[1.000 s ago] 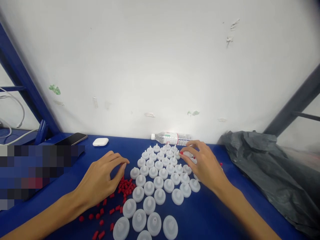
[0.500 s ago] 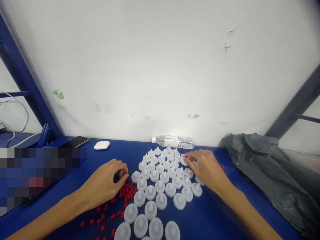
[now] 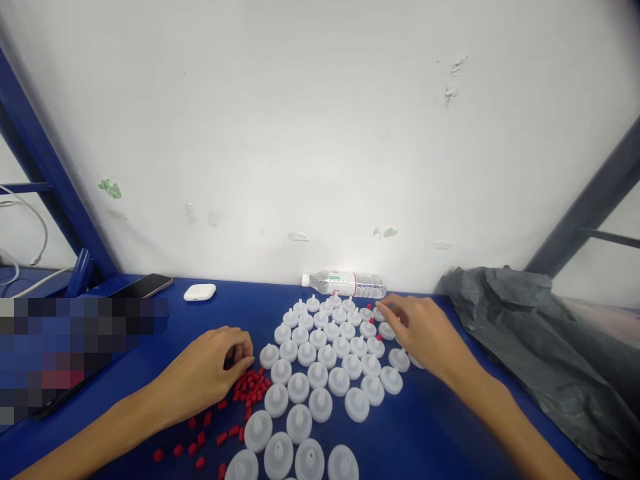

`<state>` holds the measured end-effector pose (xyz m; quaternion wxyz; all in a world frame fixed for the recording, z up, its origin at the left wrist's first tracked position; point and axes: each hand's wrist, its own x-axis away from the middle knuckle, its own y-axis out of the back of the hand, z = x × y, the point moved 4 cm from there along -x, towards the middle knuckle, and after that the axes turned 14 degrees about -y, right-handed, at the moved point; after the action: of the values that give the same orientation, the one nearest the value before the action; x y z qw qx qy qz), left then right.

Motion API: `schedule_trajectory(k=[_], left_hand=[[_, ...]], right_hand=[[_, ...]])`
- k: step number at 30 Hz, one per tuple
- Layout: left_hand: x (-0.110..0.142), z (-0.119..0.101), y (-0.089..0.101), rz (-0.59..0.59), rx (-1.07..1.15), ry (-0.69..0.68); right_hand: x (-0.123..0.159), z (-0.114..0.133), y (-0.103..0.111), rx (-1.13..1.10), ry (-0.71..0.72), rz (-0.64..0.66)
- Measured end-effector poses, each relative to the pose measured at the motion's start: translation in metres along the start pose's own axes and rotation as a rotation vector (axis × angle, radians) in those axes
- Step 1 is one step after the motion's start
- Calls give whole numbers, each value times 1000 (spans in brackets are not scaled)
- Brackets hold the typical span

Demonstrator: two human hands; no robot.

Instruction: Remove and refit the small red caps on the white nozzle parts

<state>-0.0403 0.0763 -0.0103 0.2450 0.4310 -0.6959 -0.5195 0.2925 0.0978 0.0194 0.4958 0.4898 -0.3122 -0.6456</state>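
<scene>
Several white translucent plastic discs, each with a spout in the middle (image 3: 317, 375), stand in loose rows on the blue table. My right hand (image 3: 423, 333) is at the back right of them, thumb and fingertips together over a white disc (image 3: 379, 314); what they hold is hidden. Just left of it, three discs carry a red cap (image 3: 371, 322) on the spout. My left hand (image 3: 213, 363) is curled with thumb and finger closed beside a pile of small red caps (image 3: 253, 387). Whatever is between those fingers cannot be made out.
A clear water bottle (image 3: 345, 284) lies against the wall behind the discs. A white earphone case (image 3: 199, 292) and a phone (image 3: 147, 285) are at the back left. Dark grey plastic sheeting (image 3: 530, 340) covers the right side. Loose red caps (image 3: 201, 439) are scattered at front left.
My right hand has moved slightly right, off a disc whose spout now plainly shows a red cap. My left hand stays by the red pile, its fingers a little more curled.
</scene>
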Motion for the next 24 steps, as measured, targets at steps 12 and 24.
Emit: schedule_trajectory(k=[12, 24], left_hand=[[3, 3, -4, -40, 15, 33], [2, 6, 2, -195, 94, -52]], right_hand=[[22, -9, 2, -281, -96, 835], [20, 19, 27, -618, -71, 465]])
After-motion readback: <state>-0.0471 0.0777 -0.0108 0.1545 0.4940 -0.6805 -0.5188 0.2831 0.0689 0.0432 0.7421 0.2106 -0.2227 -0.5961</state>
